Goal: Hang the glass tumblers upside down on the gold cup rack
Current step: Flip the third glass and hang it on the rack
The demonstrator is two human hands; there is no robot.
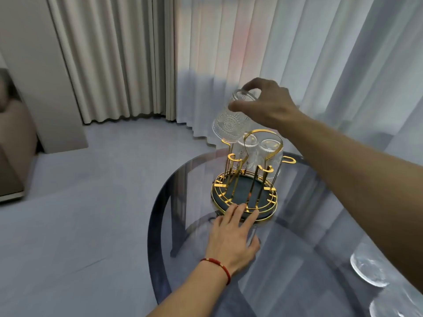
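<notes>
- The round glass surface point(297, 225) is carrying the gold cup rack point(246, 179), with two tumblers already hanging upside down on it point(270, 154).
- Your right hand point(267, 104) is gripping a patterned tumbler point(231, 121) by its base, mouth down and tilted, just above a left-side hook.
- Your left hand point(231, 236) is lying flat and open, fingertips touching the rack's base rim.
- Two more glasses point(368, 268) are sitting at the surface's right edge.

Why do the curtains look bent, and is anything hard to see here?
Head view: the wide-angle lens bows the curtains at the edges; daylight through them glares pinkish. The glass table mirrors that light, and the clear tumbler in the right hand nearly vanishes against it. Two glasses at bottom right are blurred.
</notes>
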